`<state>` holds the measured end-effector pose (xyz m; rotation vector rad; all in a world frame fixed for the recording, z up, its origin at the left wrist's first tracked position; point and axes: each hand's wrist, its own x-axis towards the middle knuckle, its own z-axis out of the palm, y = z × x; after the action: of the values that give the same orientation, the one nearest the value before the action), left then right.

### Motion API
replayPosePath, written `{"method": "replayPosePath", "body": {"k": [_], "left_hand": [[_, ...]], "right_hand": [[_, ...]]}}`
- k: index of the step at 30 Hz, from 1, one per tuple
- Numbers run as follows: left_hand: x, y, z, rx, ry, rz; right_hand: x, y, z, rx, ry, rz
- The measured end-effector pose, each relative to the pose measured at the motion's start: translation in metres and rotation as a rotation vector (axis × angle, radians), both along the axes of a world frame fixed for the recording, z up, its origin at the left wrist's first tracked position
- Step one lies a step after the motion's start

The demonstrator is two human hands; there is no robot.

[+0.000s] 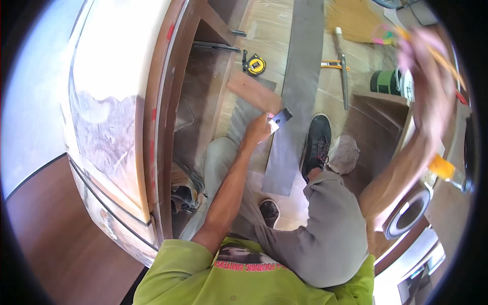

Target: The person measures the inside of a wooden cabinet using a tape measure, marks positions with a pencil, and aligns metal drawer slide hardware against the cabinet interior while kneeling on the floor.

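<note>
My left hand [261,128] is closed on a small, dark, flat piece [282,116] with a round mark and a pale end; its exact kind is unclear. Just beyond those fingers, a reddish-brown board [252,91] lies across a grey strip. A long grey plank [304,56] runs along the floor between my feet. Raised at the right, my right hand [429,71] is smeared by motion. It grips a thin yellow-orange stick [441,60] that looks like a pencil.
A tape measure [255,65] lies left of the plank. On its right are a hammer [343,76], an orange utility knife [330,64] and a green-and-black can [385,82]. A broom [356,20] lies far off. A tape roll [426,201] stands near my right arm; cabinet panels [165,127] flank my left.
</note>
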<state>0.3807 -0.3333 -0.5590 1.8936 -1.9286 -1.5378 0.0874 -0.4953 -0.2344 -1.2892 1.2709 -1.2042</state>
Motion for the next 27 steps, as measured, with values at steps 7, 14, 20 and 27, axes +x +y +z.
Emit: {"method": "replayPosePath", "body": {"k": [7,14,20,27], "left_hand": [[-0.010,0.005,0.004,-0.126,0.043,-0.090],[-0.015,-0.032,0.011,-0.284,-0.143,0.077],[0.037,-0.129,0.038,-0.862,-0.114,0.487],[0.046,-0.177,-0.005,-1.081,-0.412,0.438]], "right_hand": [[-0.016,-0.071,-0.035,0.042,0.204,0.010],[0.013,-0.080,-0.268,-0.040,-0.666,-0.578],[0.137,0.006,-0.326,0.207,-0.653,-0.710],[0.170,-0.017,-0.334,0.158,-0.748,-0.600]]}}
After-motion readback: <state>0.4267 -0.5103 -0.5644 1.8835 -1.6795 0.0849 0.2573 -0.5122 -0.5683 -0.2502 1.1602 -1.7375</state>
